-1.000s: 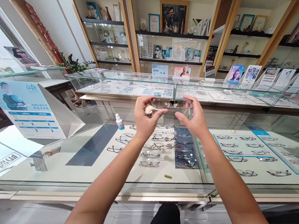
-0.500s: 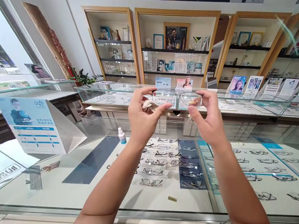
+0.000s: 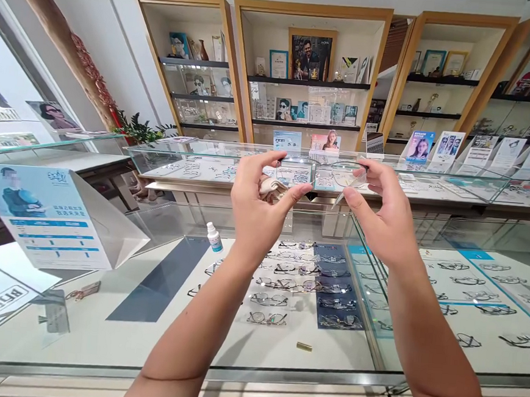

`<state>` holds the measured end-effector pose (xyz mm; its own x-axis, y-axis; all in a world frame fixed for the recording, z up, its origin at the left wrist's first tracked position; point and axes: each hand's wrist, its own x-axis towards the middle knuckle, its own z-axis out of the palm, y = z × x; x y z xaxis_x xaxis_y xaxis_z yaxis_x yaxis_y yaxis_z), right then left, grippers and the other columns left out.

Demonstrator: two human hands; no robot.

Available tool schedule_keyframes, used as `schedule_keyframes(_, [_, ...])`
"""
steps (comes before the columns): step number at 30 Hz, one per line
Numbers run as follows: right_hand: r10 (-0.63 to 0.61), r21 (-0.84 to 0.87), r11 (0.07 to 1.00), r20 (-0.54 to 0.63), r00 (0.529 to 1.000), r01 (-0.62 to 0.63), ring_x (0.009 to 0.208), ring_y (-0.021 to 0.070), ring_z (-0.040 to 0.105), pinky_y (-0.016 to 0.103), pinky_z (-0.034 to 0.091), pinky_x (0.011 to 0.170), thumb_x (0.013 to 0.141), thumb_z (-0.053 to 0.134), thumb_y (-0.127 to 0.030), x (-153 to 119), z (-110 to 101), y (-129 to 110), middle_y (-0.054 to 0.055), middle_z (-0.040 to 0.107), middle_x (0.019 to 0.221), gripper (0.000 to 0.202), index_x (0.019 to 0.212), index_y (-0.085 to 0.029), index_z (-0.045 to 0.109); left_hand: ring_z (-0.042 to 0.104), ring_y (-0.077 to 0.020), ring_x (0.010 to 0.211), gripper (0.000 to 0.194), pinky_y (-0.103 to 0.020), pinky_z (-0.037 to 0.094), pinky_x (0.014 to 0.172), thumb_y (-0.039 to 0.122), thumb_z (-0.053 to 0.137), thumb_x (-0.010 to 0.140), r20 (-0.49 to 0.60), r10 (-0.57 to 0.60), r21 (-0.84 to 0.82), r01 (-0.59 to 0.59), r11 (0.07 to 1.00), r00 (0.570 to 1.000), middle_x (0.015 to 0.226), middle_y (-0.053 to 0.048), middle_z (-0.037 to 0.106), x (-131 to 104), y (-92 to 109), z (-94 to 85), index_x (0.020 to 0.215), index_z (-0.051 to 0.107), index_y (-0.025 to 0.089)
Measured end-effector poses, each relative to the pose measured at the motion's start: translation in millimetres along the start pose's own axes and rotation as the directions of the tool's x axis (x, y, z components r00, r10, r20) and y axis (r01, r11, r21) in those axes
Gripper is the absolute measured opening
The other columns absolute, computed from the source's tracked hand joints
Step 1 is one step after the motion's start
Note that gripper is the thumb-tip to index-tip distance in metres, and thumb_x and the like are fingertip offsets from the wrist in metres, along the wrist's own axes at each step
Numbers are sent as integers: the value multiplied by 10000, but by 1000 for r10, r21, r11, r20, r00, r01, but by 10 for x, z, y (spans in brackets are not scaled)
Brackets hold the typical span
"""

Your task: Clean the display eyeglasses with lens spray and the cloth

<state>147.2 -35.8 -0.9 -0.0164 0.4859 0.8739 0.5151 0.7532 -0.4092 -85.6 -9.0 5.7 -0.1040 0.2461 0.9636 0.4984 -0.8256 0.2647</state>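
A thin-framed pair of glasses [image 3: 347, 175] is raised above the display counter, held at both ends. My left hand [image 3: 260, 207] grips its left side between thumb and fingers, with a crumpled beige cloth [image 3: 272, 190] tucked in the same hand. On the right side, my right hand [image 3: 378, 210] pinches the frame near the rim, thumb below and fingers above. A white spray bottle [image 3: 215, 237] with a blue label stands on the glass beyond my left forearm. Rows of glasses [image 3: 267, 318] lie in the case below my hands.
A blue and white sign [image 3: 43, 218] stands at the left of the counter. A small gold object [image 3: 304, 346] lies near the front edge. Behind, another glass case [image 3: 230, 172] runs across, with wooden shelves [image 3: 309, 84] against the wall.
Both hands and the glasses have shifted slightly right in the view, and the glasses are tilted differently. The grip is kept. The surroundings sit slightly higher and further left.
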Motion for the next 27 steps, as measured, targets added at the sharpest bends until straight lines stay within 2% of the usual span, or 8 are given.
schedule_keyframes(7, [39, 74, 997, -62, 997, -34, 1310, 328, 672, 603, 542, 1195, 1022, 735, -525, -30, 15, -9, 95, 721, 1367, 472, 1445, -342, 634, 688, -230, 1091, 546, -363, 583, 873, 618, 842, 921, -9, 16, 10, -16, 1000, 1000, 1213, -68, 730, -9, 26, 0, 1339, 726, 287])
schedule_keyframes(15, [23, 48, 999, -95, 995, -19, 1331, 353, 675, 650, 561, 1172, 1005, 757, -503, -63, -8, -42, 103, 714, 1378, 473, 1436, -355, 632, 710, -240, 1098, 562, -402, 606, 933, 602, 851, 920, -61, 14, 20, -13, 1000, 998, 1201, -72, 746, -51, 19, 45, 1354, 715, 273])
schedule_keyframes(23, [-50, 1, 999, -166, 985, 51, 1351, 362, 673, 661, 578, 1160, 1011, 747, -489, -100, 48, -67, 107, 705, 1391, 476, 1436, -353, 581, 694, -165, 862, 572, -320, 589, 733, 614, 856, 912, -103, -46, -7, 46, 999, 994, 1250, -79, 764, -119, -9, 102, 1328, 711, 250])
schedule_keyframes(27, [-9, 39, 999, -192, 981, 16, 1363, 361, 664, 654, 558, 1194, 1014, 745, -493, -109, 85, -111, 111, 696, 1414, 468, 1427, -348, 581, 708, -170, 883, 563, -312, 592, 717, 625, 833, 929, -98, -58, -11, 57, 998, 993, 1266, -85, 763, -120, -6, 106, 1332, 713, 251])
